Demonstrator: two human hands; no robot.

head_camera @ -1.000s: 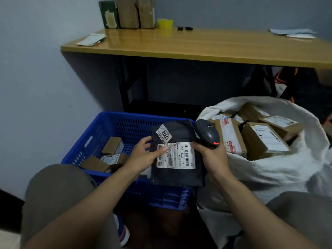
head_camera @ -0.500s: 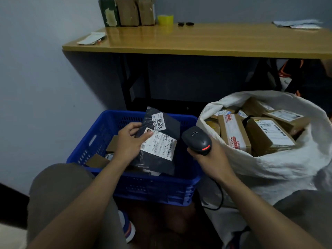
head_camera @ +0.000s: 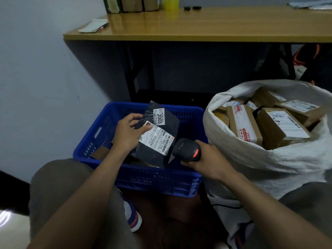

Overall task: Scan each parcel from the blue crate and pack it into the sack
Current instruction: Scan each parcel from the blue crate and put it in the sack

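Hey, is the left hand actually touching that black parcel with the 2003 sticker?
Touching. The head view shows the left hand gripping the black parcel: the thumb lies across its white label and the fingers curl over its upper edge.

Sack (head_camera: 251, 159) cut off rightward (box labels (head_camera: 287, 125) illegible)

Dim, soft focus, wide-angle edge distortion

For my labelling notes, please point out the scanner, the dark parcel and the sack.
scanner (head_camera: 186, 150): head view, black top
dark parcel (head_camera: 150, 157): head view, bare lower part
sack (head_camera: 251, 159): head view, white front wall
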